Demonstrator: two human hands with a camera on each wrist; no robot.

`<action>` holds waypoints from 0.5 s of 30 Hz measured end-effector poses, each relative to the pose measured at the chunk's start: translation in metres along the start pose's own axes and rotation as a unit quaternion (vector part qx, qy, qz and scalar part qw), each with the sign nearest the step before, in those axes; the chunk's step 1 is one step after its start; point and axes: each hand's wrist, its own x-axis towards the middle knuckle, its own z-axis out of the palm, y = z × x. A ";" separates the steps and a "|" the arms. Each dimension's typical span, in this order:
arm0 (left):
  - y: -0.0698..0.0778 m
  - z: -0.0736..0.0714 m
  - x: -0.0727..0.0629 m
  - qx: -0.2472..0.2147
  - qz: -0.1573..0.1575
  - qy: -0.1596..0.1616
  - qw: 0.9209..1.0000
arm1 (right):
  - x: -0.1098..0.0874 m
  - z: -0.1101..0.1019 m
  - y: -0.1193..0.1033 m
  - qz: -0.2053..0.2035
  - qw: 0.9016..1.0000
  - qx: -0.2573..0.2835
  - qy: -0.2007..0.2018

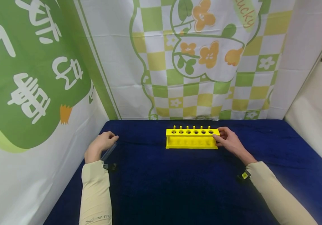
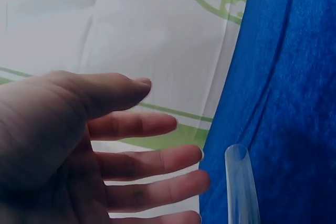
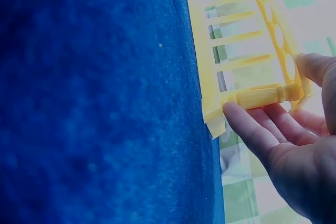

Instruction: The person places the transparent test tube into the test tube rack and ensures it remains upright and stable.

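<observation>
A yellow test tube rack (image 1: 191, 132) with a row of round holes and short pegs along its back stands on the dark blue cloth. At its right end, my right hand (image 1: 229, 142) holds it, the thumb at the top plate. In the right wrist view the fingers (image 3: 257, 129) lie around the end of the rack (image 3: 212, 111). Over on the left, my left hand (image 1: 101, 143) holds nothing, its fingers (image 2: 157, 158) spread and nearly straight. Beside that hand lies a clear test tube (image 2: 242, 187), partly behind the hand in the head view.
Blue cloth (image 1: 161, 181) covers the table. A printed curtain (image 1: 158, 68) hangs behind it, with a green and white cloth wall (image 1: 73, 131) close by on the left and a white one (image 1: 315, 118) on the right.
</observation>
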 end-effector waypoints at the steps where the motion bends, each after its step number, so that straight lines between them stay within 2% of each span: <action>1: -0.002 0.000 -0.001 0.001 -0.003 -0.002 1.000 | 0.000 0.000 0.000 0.001 1.000 0.001 -0.001; 6: -0.010 -0.001 -0.005 0.007 -0.014 -0.012 1.000 | 0.000 0.000 0.000 0.004 1.000 0.002 -0.001; 15: -0.018 -0.001 -0.007 -0.022 -0.050 -0.029 0.998 | 0.000 0.000 -0.001 -0.004 1.000 0.000 -0.001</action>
